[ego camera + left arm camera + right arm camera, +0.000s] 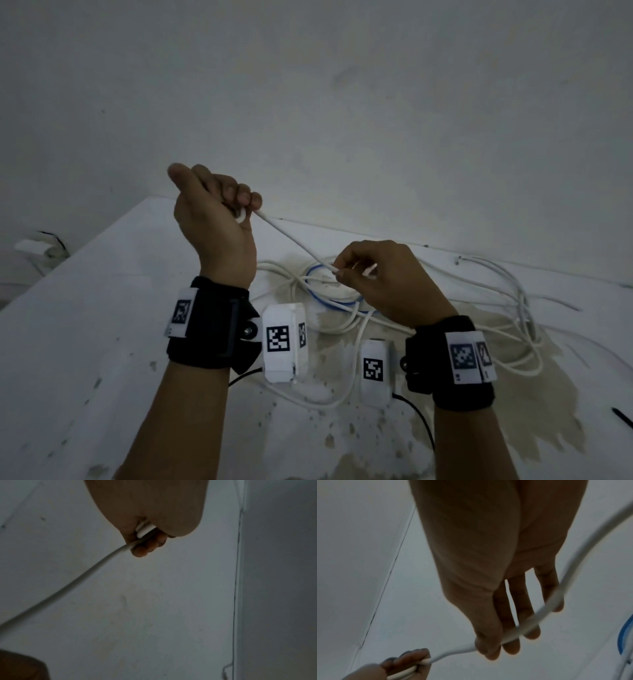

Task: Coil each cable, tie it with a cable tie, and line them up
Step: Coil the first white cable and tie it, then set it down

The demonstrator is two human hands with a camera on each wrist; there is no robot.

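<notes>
Folded cable (144,530) end inside fist, only via left wrist view.

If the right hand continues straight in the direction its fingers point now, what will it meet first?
Probably the left hand. The right hand points its fingers up and left along the white cable stretched between both hands. Nothing else shows in that line, though depth is unclear.

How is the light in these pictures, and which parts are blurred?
Head view: dim, grey light; the white cable between the left hand and right hand stays fairly sharp. Left wrist view: dark, cable soft. Right wrist view: dark, cable smeared by motion blur, fingers shadowed.
</notes>
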